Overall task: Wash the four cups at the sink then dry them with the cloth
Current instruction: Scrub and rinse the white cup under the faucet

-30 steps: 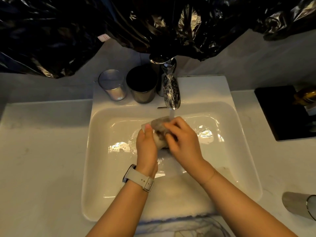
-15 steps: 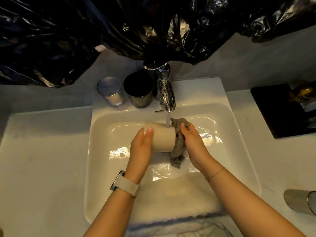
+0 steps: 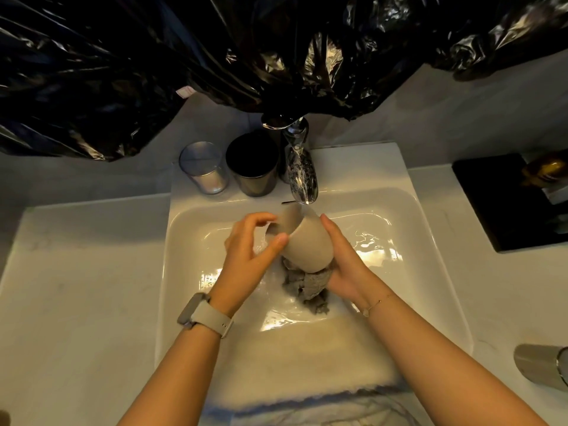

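A beige cup (image 3: 307,242) is tilted under the faucet (image 3: 301,176), mouth toward the upper left. My left hand (image 3: 249,256) grips its rim with thumb and fingers. My right hand (image 3: 344,262) supports the cup's base and holds a wet grey cloth (image 3: 309,285) bunched beneath it. Two more cups stand on the sink's back ledge: a clear-lidded silver cup (image 3: 204,167) and a dark metal cup (image 3: 253,164). A fourth metal cup (image 3: 542,365) lies on its side on the counter at the right edge.
The white sink basin (image 3: 190,302) holds a film of water. Black plastic sheeting (image 3: 215,56) hangs above the faucet. A black tray (image 3: 498,204) with a gold object sits on the right counter. White counter (image 3: 76,287) extends to the left.
The cup has turned from lying sideways to tilting mouth-up under the faucet. The cloth dropped from the cup's end to beneath its base. My left hand shifted to the rim.
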Action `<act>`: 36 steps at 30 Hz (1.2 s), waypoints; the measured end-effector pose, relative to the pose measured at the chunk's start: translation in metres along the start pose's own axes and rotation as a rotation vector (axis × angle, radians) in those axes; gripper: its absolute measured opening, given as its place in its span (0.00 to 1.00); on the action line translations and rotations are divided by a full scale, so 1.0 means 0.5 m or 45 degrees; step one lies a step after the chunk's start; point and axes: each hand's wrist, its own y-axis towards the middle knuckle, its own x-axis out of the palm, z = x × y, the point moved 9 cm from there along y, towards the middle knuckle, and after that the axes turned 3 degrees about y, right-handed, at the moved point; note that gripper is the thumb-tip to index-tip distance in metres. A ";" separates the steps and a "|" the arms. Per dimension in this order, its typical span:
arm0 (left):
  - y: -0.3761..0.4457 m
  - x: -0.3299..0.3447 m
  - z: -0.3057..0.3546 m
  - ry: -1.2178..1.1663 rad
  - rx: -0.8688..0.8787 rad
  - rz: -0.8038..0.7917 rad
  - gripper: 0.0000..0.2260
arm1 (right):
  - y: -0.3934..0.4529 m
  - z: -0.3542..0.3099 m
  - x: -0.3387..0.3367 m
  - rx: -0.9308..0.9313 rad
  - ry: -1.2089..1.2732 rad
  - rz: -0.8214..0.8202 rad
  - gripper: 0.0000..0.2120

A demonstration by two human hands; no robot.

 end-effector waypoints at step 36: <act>-0.038 0.021 -0.081 -0.549 -0.360 -0.100 0.17 | -0.142 -0.196 -0.009 -0.612 -0.196 0.237 0.17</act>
